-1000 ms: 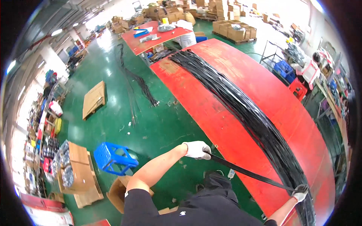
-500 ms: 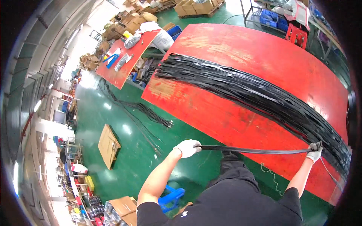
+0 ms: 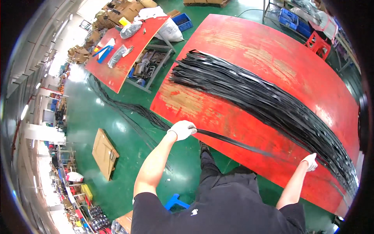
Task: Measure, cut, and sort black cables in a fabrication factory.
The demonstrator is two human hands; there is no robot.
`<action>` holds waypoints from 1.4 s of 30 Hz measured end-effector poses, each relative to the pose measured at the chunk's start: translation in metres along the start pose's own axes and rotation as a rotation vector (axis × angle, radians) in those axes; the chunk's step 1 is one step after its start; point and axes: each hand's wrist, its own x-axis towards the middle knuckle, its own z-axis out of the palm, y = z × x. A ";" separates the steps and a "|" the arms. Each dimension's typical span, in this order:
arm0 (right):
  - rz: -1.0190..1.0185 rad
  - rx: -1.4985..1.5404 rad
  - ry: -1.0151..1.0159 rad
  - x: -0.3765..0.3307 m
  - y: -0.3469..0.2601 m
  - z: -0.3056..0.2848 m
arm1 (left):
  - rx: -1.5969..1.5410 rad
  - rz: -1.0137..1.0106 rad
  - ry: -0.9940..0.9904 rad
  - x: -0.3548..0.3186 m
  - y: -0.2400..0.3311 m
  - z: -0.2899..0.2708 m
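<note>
My left hand (image 3: pixel 182 130), in a white glove, is closed on one end of a long flat black strip (image 3: pixel 230 141). From there the strip slants down to the right over the near edge of the red table, and its far part is smeared by motion. My right hand (image 3: pixel 310 162), also gloved, is by the near side of a thick bundle of similar black strips (image 3: pixel 249 91). Its fingers are partly hidden, and whether they grip the strip cannot be made out. The bundle lies lengthwise along the red table (image 3: pixel 218 35).
A smaller red table (image 3: pixel 113 76) at the far left bears bags and a blue tool. Dark strands (image 3: pixel 128 106) trail over the green floor. Flattened cardboard (image 3: pixel 104 154) lies at left; a blue stool (image 3: pixel 176 201) is near me. A red stool (image 3: pixel 318 45) stands beyond the table.
My left hand has moved left and up with the strip's end. My right hand has shifted left and slightly down. The strip, taut and level before, now slants and blurs; my view has shifted too.
</note>
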 end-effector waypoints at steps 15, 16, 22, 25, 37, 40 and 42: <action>-1.031 -0.446 -1.965 -0.756 -0.003 0.114 | -0.103 0.075 -0.141 0.129 -0.257 -0.126; -0.965 -0.489 -1.982 -0.767 0.001 0.125 | -0.186 0.042 -0.078 0.127 -0.277 -0.129; -0.714 -0.559 -2.011 -0.846 0.012 0.169 | -0.647 -0.336 0.607 0.124 -0.393 -0.083; -0.568 -0.548 -1.969 -0.868 0.022 0.190 | -0.672 -0.394 0.709 0.133 -0.412 -0.057; -0.598 -0.645 -1.884 -0.909 0.024 0.205 | -0.717 -0.490 0.799 0.166 -0.410 -0.030; -0.540 -0.629 -1.918 -0.911 0.022 0.204 | -0.796 -0.494 0.845 0.167 -0.411 -0.027; -0.539 -0.629 -1.931 -0.915 0.023 0.206 | -0.785 -0.503 0.870 0.171 -0.413 -0.023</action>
